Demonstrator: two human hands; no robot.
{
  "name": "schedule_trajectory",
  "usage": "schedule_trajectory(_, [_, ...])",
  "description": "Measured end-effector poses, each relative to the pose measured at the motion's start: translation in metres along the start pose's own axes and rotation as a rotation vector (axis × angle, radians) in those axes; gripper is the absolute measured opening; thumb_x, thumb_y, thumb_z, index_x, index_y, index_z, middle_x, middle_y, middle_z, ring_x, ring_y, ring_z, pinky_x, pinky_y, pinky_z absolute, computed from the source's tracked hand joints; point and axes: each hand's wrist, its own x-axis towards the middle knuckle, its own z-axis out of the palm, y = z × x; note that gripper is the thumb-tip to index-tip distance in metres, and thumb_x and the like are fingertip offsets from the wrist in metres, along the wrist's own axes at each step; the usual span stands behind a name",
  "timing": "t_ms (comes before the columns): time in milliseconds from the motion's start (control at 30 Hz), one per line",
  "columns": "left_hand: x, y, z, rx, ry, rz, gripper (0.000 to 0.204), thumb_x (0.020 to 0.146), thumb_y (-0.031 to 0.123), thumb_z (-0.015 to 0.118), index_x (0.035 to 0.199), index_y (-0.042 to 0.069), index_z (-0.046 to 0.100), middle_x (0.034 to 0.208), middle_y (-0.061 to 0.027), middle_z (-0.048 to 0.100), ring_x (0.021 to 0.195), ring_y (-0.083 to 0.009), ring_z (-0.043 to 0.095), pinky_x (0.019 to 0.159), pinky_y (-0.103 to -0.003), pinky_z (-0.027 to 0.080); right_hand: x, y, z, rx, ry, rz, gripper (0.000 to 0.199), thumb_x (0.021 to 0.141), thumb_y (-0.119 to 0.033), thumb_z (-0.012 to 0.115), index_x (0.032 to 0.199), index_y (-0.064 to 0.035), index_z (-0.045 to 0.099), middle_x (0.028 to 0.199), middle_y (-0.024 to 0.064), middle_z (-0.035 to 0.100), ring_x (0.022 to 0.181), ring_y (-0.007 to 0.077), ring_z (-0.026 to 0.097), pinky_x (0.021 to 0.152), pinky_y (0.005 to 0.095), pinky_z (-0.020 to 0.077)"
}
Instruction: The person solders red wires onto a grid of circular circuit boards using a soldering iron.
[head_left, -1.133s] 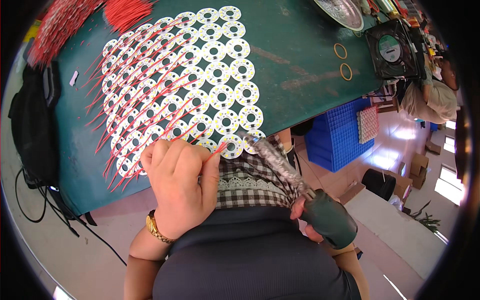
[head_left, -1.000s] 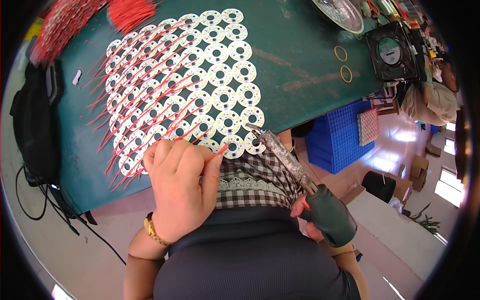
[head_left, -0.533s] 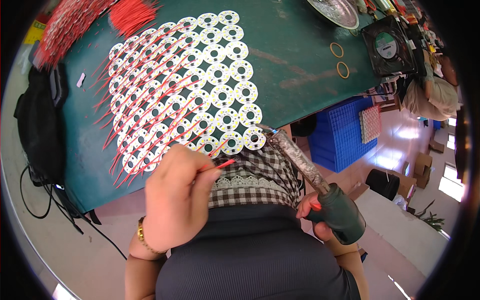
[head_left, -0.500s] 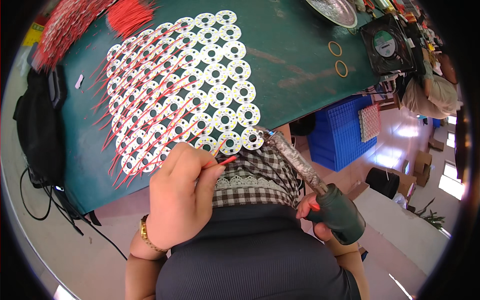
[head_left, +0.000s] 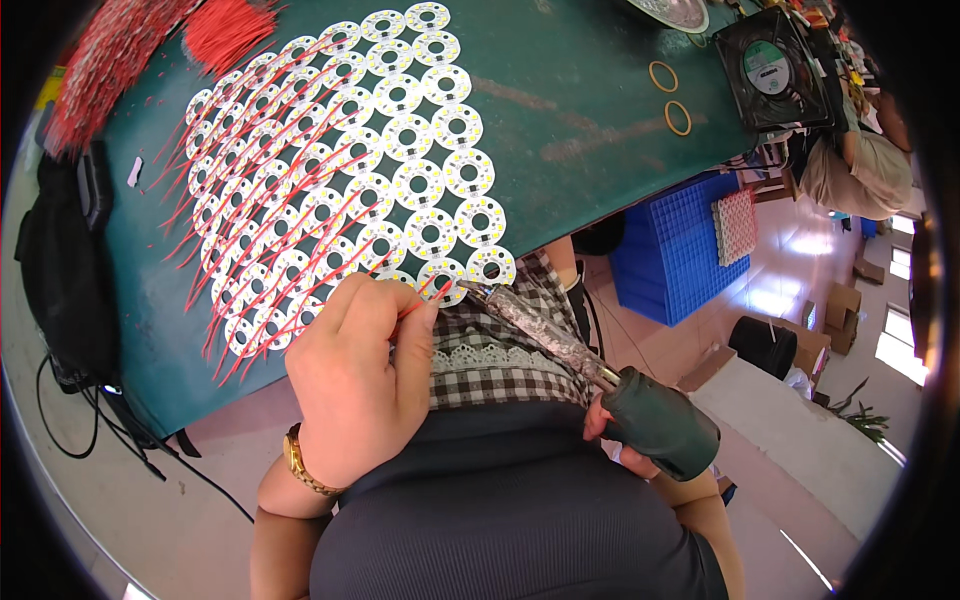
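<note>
My left hand (head_left: 360, 350) pinches a thin red wire (head_left: 438, 291) between thumb and fingertips. The wire's free end lies over a round white LED board (head_left: 456, 272) in the panel's near row. In my right hand (head_left: 603, 425) is a soldering iron (head_left: 550, 338) with a dark green handle. Its tip is at the near right of that same board, close to the wire end; whether they touch I cannot tell. The panel of ring-shaped boards (head_left: 408, 178) lies on the green table. Red wires (head_left: 290, 170) run slantwise over its left and middle boards, while the right-hand columns carry none.
Bundles of red wire (head_left: 228, 35) lie at the far left, beside a black bag (head_left: 75, 270). Two tan rings (head_left: 678, 118), a metal dish (head_left: 680, 12) and a black fan (head_left: 770, 70) are on the right. Blue crates (head_left: 680, 250) stand beyond the table edge; another person (head_left: 860, 170) sits farther right.
The iron's tip has moved left and slightly down, from the corner board to the board beside it. My left hand has brought the wire end up onto that board. The view has shifted slightly.
</note>
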Motion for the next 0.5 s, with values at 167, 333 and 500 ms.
schedule_trajectory(167, [0.000,0.000,-0.001,0.029,-0.030,-0.003,0.008,0.085,0.003,0.069,0.084,0.005,0.060,0.071,-0.0082,0.055,0.053,-0.0243,0.052,0.048,-0.034,0.039,-0.002,0.003,-0.003,-0.141,-0.045,-0.041,0.047,0.063,-0.019,0.080,0.106,-0.0079,0.067,0.087,0.0035,0.070,0.075,0.0242,0.067,0.070,0.0347,0.0519])
schedule_trajectory(333, [0.001,0.000,-0.001,0.052,-0.034,0.024,0.008,0.086,0.004,0.068,0.085,0.005,0.060,0.072,-0.0087,0.055,0.054,-0.0256,0.052,0.048,-0.034,0.039,-0.008,0.010,-0.001,-0.245,-0.004,-0.057,0.055,0.061,-0.023,0.080,0.111,-0.0056,0.065,0.098,0.0093,0.068,0.082,0.0285,0.066,0.071,0.0360,0.0511])
schedule_trajectory(500, [0.002,0.002,0.000,0.099,-0.051,0.031,0.009,0.086,0.005,0.068,0.086,0.005,0.060,0.073,-0.0088,0.054,0.054,-0.0258,0.052,0.048,-0.035,0.039,-0.003,-0.008,-0.001,-0.129,-0.002,0.085,0.042,0.080,-0.039,0.066,0.093,0.0009,0.062,0.087,0.0080,0.062,0.079,0.0213,0.060,0.073,0.0328,0.0472])
